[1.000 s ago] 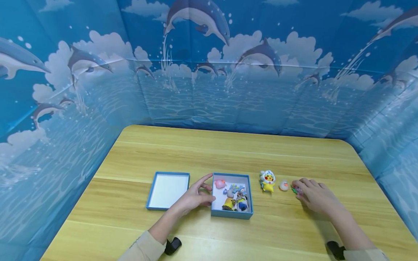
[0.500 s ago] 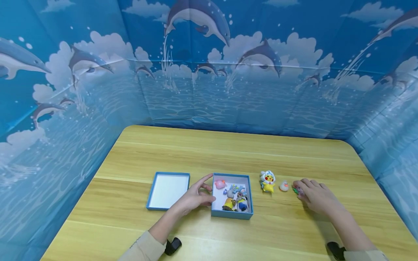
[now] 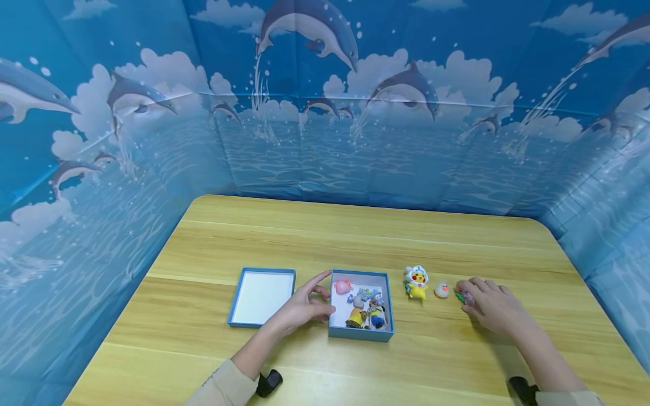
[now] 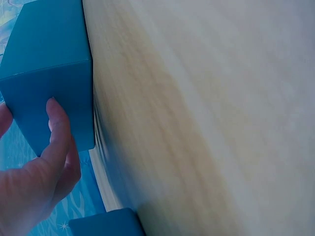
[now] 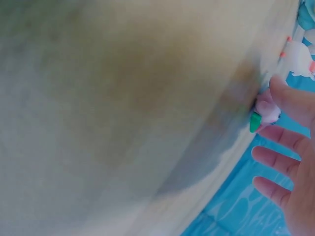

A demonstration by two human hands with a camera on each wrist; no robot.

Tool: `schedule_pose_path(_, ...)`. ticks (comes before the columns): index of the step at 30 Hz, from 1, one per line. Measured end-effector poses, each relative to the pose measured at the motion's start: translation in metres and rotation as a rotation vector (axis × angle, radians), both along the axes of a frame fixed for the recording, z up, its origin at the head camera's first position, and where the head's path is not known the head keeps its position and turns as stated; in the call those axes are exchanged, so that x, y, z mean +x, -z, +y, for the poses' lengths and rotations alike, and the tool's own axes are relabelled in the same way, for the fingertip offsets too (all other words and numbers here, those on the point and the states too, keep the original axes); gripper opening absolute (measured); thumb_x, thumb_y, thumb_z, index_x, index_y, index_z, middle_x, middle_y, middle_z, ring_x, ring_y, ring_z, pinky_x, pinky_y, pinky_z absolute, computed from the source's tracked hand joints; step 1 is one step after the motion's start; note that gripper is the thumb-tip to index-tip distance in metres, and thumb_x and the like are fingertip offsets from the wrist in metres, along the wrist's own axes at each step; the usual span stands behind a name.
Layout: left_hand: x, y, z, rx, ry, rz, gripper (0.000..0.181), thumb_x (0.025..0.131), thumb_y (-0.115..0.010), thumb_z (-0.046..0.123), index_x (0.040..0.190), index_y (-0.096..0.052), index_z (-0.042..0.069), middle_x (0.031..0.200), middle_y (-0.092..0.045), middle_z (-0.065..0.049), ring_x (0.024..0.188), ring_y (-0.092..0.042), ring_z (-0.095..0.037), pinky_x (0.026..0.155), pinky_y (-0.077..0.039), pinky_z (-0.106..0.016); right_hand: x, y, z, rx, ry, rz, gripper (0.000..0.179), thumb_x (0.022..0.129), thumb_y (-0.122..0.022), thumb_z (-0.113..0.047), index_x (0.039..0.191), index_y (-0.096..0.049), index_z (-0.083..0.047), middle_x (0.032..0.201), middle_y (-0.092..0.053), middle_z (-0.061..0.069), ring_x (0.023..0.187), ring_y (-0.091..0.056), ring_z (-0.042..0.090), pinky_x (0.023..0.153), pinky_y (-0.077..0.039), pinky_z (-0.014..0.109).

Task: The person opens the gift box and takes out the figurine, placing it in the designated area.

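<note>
My left hand (image 3: pixel 298 309) rests against the left side of a blue square box (image 3: pixel 360 334), fingers spread along its outer wall. Inside the box lie several small toy figures, among them a pink one (image 3: pixel 342 286) and one in yellow (image 3: pixel 356 317). The left wrist view shows the fingertips at the box's blue wall (image 4: pixel 44 93). Over on the right, my right hand (image 3: pixel 491 304) pinches a small pink toy figure with a green part (image 5: pixel 268 105) between thumb and index finger, low over the table. Its other fingers are held apart.
A shallow blue lid (image 3: pixel 264 296) with a white inside lies left of the box. Between the box and my right hand stand a yellow toy figure in a white hood (image 3: pixel 417 282) and a white toy duck (image 3: pixel 441 290). A dolphin-print curtain (image 3: pixel 325 152) surrounds the wooden table (image 3: pixel 304 237).
My right hand and the pink toy figure have shifted very slightly right. My left hand stays at the box.
</note>
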State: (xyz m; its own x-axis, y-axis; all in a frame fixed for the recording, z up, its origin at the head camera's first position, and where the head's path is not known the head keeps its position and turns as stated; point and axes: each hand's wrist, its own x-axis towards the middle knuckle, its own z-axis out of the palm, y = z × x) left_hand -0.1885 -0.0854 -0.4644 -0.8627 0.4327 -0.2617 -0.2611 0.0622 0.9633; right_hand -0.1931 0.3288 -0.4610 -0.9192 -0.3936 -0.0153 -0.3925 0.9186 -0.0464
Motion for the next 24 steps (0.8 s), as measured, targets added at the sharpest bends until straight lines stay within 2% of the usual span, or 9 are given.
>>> schedule_pose_path(3,0.0,-0.001,0.0,0.001,0.002,0.0,0.079,0.078,-0.066,-0.002,0.144,-0.029,0.021,0.115,-0.042,-0.022,0.077,-0.059,-0.017,0.077,-0.056,-0.037,-0.001,-0.006,-0.001,0.021,0.006,0.015,0.045,0.084,-0.063,-0.025,0.123,-0.05,-0.006,0.116,-0.051,0.019,0.105,-0.047,0.044,0.083,-0.038,0.065)
schedule_pose_path(8,0.001,-0.002,0.0,0.003,0.005,-0.001,0.08,0.077,-0.066,-0.002,0.144,-0.029,0.02,0.115,-0.042,-0.021,0.077,-0.059,-0.016,0.078,-0.055,-0.038,-0.005,-0.021,-0.008,0.015,-0.006,0.1,0.044,0.085,-0.064,-0.023,0.123,-0.048,-0.007,0.114,-0.05,0.018,0.101,-0.049,0.044,0.078,-0.041,0.064)
schedule_pose_path(16,0.001,-0.003,0.0,-0.001,0.003,0.0,0.08,0.077,-0.067,-0.002,0.144,-0.028,0.019,0.115,-0.042,-0.022,0.078,-0.059,-0.017,0.079,-0.055,-0.039,-0.006,-0.048,-0.042,-0.018,0.005,0.14,0.048,0.087,-0.061,-0.025,0.128,-0.043,-0.008,0.121,-0.046,0.022,0.109,-0.043,0.047,0.089,-0.034,0.063)
schedule_pose_path(24,0.001,-0.003,0.0,0.003,-0.002,0.0,0.081,0.077,-0.067,-0.002,0.144,-0.028,0.019,0.115,-0.042,-0.021,0.077,-0.059,-0.018,0.079,-0.055,-0.042,-0.006,-0.05,-0.088,-0.045,-0.076,0.193,0.05,0.086,-0.062,-0.031,0.128,-0.045,-0.008,0.121,-0.049,0.018,0.11,-0.046,0.041,0.093,-0.036,0.059)
